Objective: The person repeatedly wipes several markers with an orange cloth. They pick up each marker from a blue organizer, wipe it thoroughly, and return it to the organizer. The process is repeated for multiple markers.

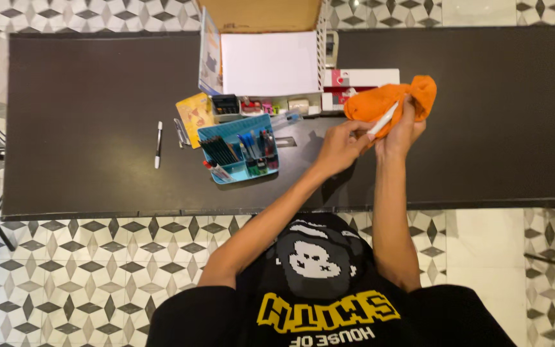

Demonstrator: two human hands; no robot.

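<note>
Your left hand [336, 146] pinches the lower end of a white pen [382, 120], fingers closed on it. Your right hand [403, 132] grips an orange cloth [390, 99], which wraps the pen's upper end. Both are held just above the dark counter [483, 128], to the right of the blue organiser tray [239, 149] full of pens. Behind the tray stands an open cardboard box [268, 54]. Left of the tray another white pen [158, 144] lies alone.
</note>
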